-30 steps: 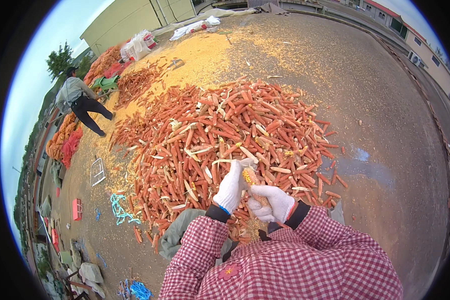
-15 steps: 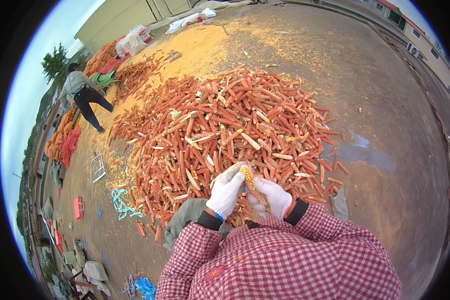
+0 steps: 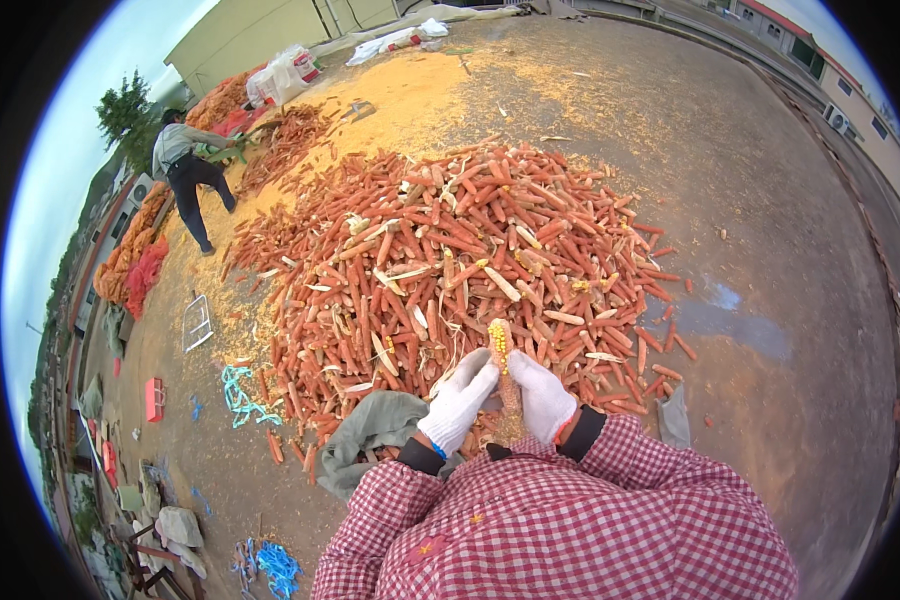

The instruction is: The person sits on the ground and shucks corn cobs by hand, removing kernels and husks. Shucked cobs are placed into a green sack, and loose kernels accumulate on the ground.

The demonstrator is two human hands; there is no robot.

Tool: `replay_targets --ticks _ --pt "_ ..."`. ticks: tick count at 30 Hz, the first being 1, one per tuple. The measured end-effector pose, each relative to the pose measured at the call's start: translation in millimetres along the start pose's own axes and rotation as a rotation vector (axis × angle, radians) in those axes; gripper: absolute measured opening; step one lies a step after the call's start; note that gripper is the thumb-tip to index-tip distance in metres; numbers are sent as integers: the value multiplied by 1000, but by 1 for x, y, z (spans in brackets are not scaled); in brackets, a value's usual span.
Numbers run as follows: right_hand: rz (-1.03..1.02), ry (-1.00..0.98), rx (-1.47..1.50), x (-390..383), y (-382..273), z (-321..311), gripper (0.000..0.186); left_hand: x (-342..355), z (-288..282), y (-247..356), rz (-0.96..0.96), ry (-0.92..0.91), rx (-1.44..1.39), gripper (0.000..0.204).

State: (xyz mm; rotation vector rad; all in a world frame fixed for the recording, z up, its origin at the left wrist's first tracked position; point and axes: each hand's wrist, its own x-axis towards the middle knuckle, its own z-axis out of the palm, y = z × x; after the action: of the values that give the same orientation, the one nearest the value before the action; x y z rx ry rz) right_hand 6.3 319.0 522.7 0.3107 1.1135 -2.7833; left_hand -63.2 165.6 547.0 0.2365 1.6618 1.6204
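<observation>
Close in front of my body, a corn cob (image 3: 500, 343) stands nearly upright between my hands. Yellow kernels cover part of its upper end, while its lower part looks mostly bare. My left hand (image 3: 462, 402), in a white knit glove, closes on the cob from the left, thumb and fingers near its middle. From the right, my right hand (image 3: 543, 397), gloved the same way, grips it; some of its fingers are hidden behind. Just beyond the hands lies a large pile of reddish, mostly stripped cobs (image 3: 410, 255), with pale husks and a few leftover kernels among them.
Grey-green cloth (image 3: 375, 432) lies by my left forearm. Loose yellow kernels (image 3: 415, 95) spread over the ground beyond the pile. A co-worker (image 3: 190, 165) bends at the far left near orange net sacks (image 3: 135, 265). Left of the pile are turquoise cord (image 3: 240, 395) and a red box (image 3: 155, 399).
The cob has turned from a tilt to nearly upright, its kernelled end now higher. My hands have shifted on it. The co-worker has leaned forward with arms stretched out.
</observation>
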Motion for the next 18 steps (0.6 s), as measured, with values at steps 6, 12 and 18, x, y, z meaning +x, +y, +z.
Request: replay_targets --ticks 6,12,18 --pt "33 190 -271 -5 8 -2 58 -10 26 -17 41 39 3 52" --pt "-92 162 -576 -6 -17 -2 56 -12 25 -32 51 222 402 44" --pt "-328 168 -962 6 -5 -1 49 -29 36 -7 98 378 800 51"
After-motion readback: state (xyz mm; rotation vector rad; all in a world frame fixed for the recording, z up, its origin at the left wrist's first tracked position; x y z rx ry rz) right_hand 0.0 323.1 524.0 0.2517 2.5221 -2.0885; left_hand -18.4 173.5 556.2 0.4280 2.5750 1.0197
